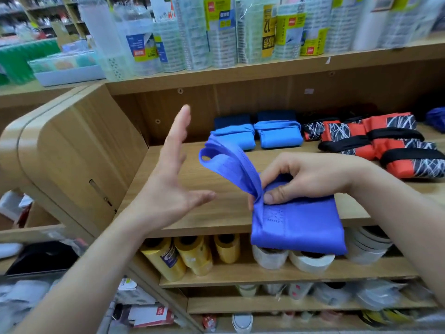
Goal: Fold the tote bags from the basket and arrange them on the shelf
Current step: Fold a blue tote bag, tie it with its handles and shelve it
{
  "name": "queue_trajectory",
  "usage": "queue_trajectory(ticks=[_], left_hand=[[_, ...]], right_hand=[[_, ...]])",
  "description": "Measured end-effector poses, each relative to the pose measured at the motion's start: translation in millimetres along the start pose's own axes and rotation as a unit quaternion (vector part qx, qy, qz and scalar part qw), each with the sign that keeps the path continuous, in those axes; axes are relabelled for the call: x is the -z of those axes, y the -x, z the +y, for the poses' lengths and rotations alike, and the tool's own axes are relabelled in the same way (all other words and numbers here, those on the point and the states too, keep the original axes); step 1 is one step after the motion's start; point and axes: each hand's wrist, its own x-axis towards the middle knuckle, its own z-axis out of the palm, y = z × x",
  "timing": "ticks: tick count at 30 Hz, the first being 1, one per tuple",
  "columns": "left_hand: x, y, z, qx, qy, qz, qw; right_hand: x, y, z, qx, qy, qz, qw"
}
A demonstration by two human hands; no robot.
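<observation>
Tote bag (pixel 296 227) gripped; two sky-blue bags (pixel 237 138) (pixel 279 137) shelved.

violet-blue bag (pixel 296 225): 1 | light-blue folded bags (pixel 279 138): 2 | yellow rolls (pixel 192 255): 3

A violet-blue tote bag (pixel 298 225), light blue folded bags (pixel 278 136), red-and-black line-patterned bags (pixel 375 141), wood-grain shelf (pixel 192 184).

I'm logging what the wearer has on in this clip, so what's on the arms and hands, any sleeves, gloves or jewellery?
Nothing worn shows. The left hand and right hand are bare, with no gloves, rings or watch. The left forearm and right forearm are bare to the picture's edge, so no sleeves are in view.
</observation>
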Motion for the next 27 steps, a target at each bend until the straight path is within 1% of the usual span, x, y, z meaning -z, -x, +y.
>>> queue_trajectory(ticks=[1, 2, 3, 4, 5, 6, 8, 9, 10, 12, 14, 16, 17, 18, 19, 20, 21, 22, 23, 24, 26, 27], left_hand=[[3.1, -6.5, 9.7, -0.053, -0.060, -0.027, 0.996], [6.6, -14.1, 17.7, -0.087, -0.105, -0.062, 0.989], [10.2, -21.6, 24.7, -0.097, -0.117, -0.109, 0.982], [14.6, -26.9, 31.8, -0.082, -0.100, -0.159, 0.979], [18.5, -29.5, 36.8, -0.050, -0.047, -0.207, 0.976], [22.3, -30.1, 38.5, -0.011, 0.030, -0.236, 0.971], [24.0, -27.5, 37.1, 0.019, 0.179, -0.232, 0.956], [21.6, -24.8, 36.1, 0.025, 0.261, -0.215, 0.941], [17.8, -21.9, 34.6, 0.034, 0.338, -0.191, 0.921], [6.7, -18.6, 33.3, 0.073, 0.454, -0.138, 0.877], [-0.2, -17.9, 33.5, 0.115, 0.523, -0.118, 0.836], [-0.5, -17.2, 29.6, 0.127, 0.572, -0.142, 0.798], [0.0, -17.9, 28.0, 0.126, 0.589, -0.166, 0.781], [0.6, -18.4, 25.7, 0.129, 0.597, -0.185, 0.770], [1.4, -19.7, 23.4, 0.135, 0.595, -0.196, 0.767], [2.0, -21.0, 22.3, 0.140, 0.588, -0.201, 0.771], [2.6, -22.8, 23.0, 0.144, 0.581, -0.205, 0.775], [2.8, -24.8, 24.3, 0.144, 0.574, -0.210, 0.778], [2.4, -27.3, 26.7, 0.143, 0.570, -0.214, 0.780], [1.2, -30.0, 30.8, 0.141, 0.566, -0.218, 0.783], [-2.9, -34.4, 39.6, 0.134, 0.557, -0.226, 0.788], [-4.9, -35.2, 43.3, 0.130, 0.560, -0.226, 0.786]], right_hand=[[-0.2, -0.6, -1.3, 0.004, -0.006, -0.027, 1.000], [-0.3, -1.2, -2.8, 0.006, -0.015, -0.052, 0.998], [0.0, -1.7, -3.8, 0.006, -0.023, -0.077, 0.997], [0.7, -1.8, -4.0, 0.007, -0.032, -0.097, 0.995], [0.9, -1.6, -2.6, 0.011, -0.041, -0.109, 0.993], [0.9, -0.5, 0.1, 0.020, -0.054, -0.116, 0.992], [-0.5, 2.4, 9.1, 0.042, -0.109, -0.107, 0.987], [-1.9, 4.1, 12.4, 0.047, -0.144, -0.098, 0.984], [-3.8, 5.2, 15.0, 0.049, -0.170, -0.093, 0.980], [-7.2, 6.8, 18.8, 0.070, -0.197, -0.090, 0.974], [-6.4, 9.8, 23.0, 0.094, -0.239, -0.082, 0.963], [-2.3, 16.5, 23.8, 0.082, -0.297, -0.076, 0.948], [-0.4, 21.0, 22.1, 0.076, -0.298, -0.067, 0.949], [0.7, 26.1, 18.0, 0.071, -0.271, -0.047, 0.959], [1.8, 31.7, 10.2, 0.070, -0.205, -0.018, 0.976], [2.9, 36.2, 1.1, 0.072, -0.104, 0.017, 0.992], [4.0, 39.3, -9.0, 0.073, 0.012, 0.044, 0.996], [5.7, 40.7, -19.4, 0.061, 0.123, 0.060, 0.989], [7.1, 39.5, -27.8, 0.041, 0.210, 0.070, 0.974], [7.3, 36.6, -35.9, 0.020, 0.273, 0.078, 0.959], [3.8, 26.7, -42.3, -0.011, 0.348, 0.092, 0.933], [1.3, 21.2, -41.6, -0.010, 0.375, 0.104, 0.921]])
